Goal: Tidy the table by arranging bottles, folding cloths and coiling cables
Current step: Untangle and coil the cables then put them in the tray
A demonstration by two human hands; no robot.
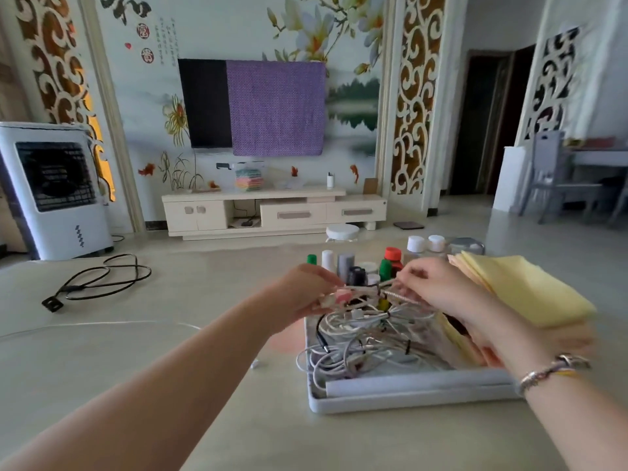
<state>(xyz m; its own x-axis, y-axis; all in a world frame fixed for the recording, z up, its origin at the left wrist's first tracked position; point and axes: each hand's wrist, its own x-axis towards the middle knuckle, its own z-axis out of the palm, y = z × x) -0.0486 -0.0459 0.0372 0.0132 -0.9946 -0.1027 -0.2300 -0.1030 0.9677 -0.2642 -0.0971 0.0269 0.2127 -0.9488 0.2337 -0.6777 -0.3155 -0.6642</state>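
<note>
I am holding both hands out over the far end of a grey tray (407,401) sitting on the pale worktop (153,351). My left hand (306,294) is pinching a white cable (365,289) near a pinkish plug end, fingers (334,294) curled together around it. My right hand (438,287) is gripping the other stretch of that same cable, fingers (407,271) clamped on it, so the cable is running taut between the two hands above the tray. Under it, a tangle of white and grey cables (367,338) is lying loose in the tray, with one loop spilling over the left rim. A rolled grey cloth (414,385) is lying along the near wall of the tray. A cluster of small bottles (367,263) is standing upright just beyond the tray, green, red, white and grey caps showing. A stack of folded yellow cloths (523,290) is resting to the right, partly behind my right wrist, which is wearing a bracelet (550,370). Well apart on the left of the worktop, a black power cord (102,280) is lying in loose loops. Beyond, a TV stand (272,212) is standing against the wall.
</note>
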